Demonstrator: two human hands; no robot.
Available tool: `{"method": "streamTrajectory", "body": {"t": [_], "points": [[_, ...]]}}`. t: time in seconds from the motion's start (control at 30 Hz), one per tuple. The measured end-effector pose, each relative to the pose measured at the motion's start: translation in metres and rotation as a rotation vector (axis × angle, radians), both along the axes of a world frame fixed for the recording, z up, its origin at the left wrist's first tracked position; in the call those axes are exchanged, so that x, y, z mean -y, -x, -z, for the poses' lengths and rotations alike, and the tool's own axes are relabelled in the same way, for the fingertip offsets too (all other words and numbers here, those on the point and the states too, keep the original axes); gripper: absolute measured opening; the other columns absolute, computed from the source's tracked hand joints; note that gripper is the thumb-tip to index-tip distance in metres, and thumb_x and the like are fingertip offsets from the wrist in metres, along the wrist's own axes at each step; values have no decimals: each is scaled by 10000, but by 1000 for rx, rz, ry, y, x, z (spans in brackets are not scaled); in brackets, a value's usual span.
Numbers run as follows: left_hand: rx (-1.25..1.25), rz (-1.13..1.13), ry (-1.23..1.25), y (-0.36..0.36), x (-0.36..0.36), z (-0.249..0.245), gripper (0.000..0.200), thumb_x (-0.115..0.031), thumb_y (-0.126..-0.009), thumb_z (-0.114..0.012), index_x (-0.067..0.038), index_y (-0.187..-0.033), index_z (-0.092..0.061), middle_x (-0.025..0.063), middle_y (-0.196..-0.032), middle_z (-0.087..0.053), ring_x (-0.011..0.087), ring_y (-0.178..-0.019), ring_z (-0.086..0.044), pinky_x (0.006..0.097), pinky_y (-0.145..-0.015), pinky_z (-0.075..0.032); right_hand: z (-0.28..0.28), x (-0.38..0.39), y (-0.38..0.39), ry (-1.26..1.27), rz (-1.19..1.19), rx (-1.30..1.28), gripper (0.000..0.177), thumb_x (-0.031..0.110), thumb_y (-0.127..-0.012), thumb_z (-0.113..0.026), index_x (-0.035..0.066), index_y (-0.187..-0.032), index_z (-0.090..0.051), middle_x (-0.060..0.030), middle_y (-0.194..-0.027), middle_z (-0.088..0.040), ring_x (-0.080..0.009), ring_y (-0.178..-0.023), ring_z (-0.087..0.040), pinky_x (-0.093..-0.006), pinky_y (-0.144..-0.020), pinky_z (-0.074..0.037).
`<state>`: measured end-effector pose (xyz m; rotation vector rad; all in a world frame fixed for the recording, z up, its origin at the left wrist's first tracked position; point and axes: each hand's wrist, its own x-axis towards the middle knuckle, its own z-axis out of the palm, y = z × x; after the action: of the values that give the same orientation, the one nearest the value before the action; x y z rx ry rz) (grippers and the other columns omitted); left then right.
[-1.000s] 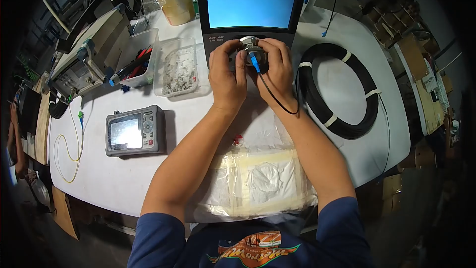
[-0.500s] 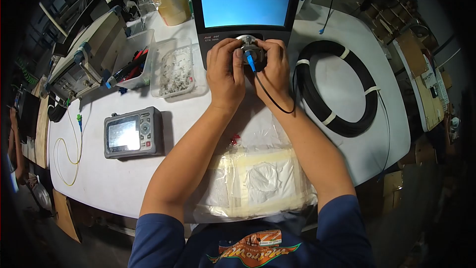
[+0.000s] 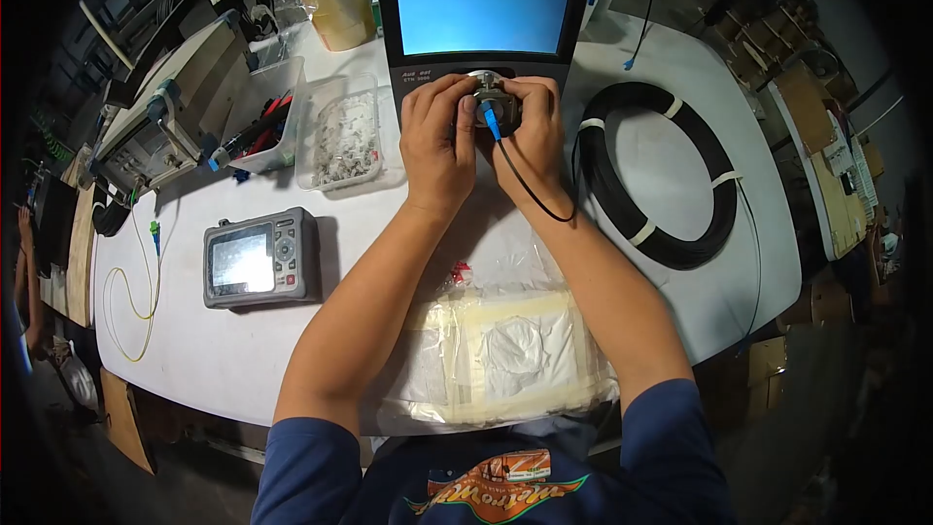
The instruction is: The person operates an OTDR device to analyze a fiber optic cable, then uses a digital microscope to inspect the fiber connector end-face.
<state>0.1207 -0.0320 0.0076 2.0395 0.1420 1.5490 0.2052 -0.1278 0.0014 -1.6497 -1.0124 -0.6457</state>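
Note:
At the front of a dark monitor unit (image 3: 481, 0) with a lit blue screen, both my hands are closed around a round metal connector holder (image 3: 494, 95). My left hand (image 3: 437, 141) grips its left side, with the thumb close to a blue fibre connector (image 3: 492, 122). On the other side, my right hand (image 3: 530, 131) has its fingers bent over the holder's edge. The connector sits tilted at the holder's face. From it a black cable (image 3: 530, 191) curves down across my right wrist. My fingers hide parts of the holder.
A black cable coil (image 3: 604, 185) tied with white bands lies at right. To the left are a grey handheld tester (image 3: 309, 258), a plastic tub of whitish bits (image 3: 340, 141) and a tool bin (image 3: 284, 141). A taped padded sheet (image 3: 520, 355) lies beneath my forearms.
My hands stay on the holder with almost no movement; the fingers shift very slightly. The whole view has moved a little.

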Motion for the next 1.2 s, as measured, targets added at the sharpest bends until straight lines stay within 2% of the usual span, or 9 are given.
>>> {"method": "streamTrajectory", "body": {"t": [0.13,0.2,0.47,0.63,0.73,0.93,1.03,1.1,1.2], "points": [[-29,-11,-8,3,0,2,189,-111,-1044,-618,-27,-1174,-727,127,-1176,-718,296,-1108,-639,384,-988,-497,-6,-2,3,-84,-10,84,385,21,-771,-807,40,-1113,-630,-125,-1147,-653,-355,-1015,-650,-454,-884,-529],[-46,14,162,2,3,5,199,-124,-1050,-612,-29,-1180,-729,121,-1188,-717,299,-1113,-635,390,-993,-494,-11,2,1,-75,-21,156,367,22,-776,-803,37,-1097,-625,-126,-1122,-655,-354,-1002,-650,-457,-877,-528],[-30,28,47,2,-1,0,195,-139,-1018,-646,-30,-1160,-723,127,-1157,-710,327,-1084,-618,422,-948,-495,3,-3,-2,-36,42,-10,450,67,-732,-850,29,-1121,-625,-128,-1116,-656,-358,-1016,-652,-457,-898,-526],[-44,10,62,3,2,0,196,-119,-1051,-608,-25,-1175,-726,138,-1192,-700,308,-1131,-636,399,-1001,-491,-8,-1,1,-44,5,131,453,46,-734,-838,33,-1132,-620,-136,-1130,-647,-362,-1031,-647,-451,-899,-526],[-7,61,233,-1,6,5,201,-103,-1048,-607,-28,-1197,-718,146,-1209,-695,308,-1122,-645,397,-991,-500,-7,1,-1,-8,-24,154,441,26,-751,-816,32,-1142,-613,-146,-1132,-638,-372,-1033,-642,-451,-897,-525],[-25,6,-14,-1,0,-3,217,-55,-1037,-613,-33,-1236,-697,134,-1166,-686,296,-1085,-655,364,-934,-526,-4,-4,7,-21,43,-20,414,-49,-760,-731,20,-1142,-588,-157,-1111,-599,-396,-996,-621,-461,-891,-509],[-7,101,109,3,3,-3,182,-74,-994,-669,-36,-1167,-714,129,-1142,-700,331,-1043,-649,404,-923,-525,-9,-3,11,-75,5,-18,465,-59,-738,-731,17,-1177,-596,-157,-1149,-610,-390,-1033,-619,-458,-910,-510],[-13,135,473,3,7,4,158,-84,-982,-699,-24,-1127,-714,135,-1146,-706,324,-1020,-658,395,-905,-531,-13,2,10,-32,-7,183,516,-81,-733,-718,16,-1226,-602,-150,-1199,-620,-380,-1066,-618,-458,-928,-515],[30,105,256,1,2,8,152,-115,-987,-707,-11,-1097,-709,139,-1139,-711,319,-1001,-661,391,-897,-531,-11,4,1,20,-45,226,559,-100,-731,-708,17,-1267,-603,-141,-1241,-626,-368,-1091,-618,-455,-946,-518]]}}
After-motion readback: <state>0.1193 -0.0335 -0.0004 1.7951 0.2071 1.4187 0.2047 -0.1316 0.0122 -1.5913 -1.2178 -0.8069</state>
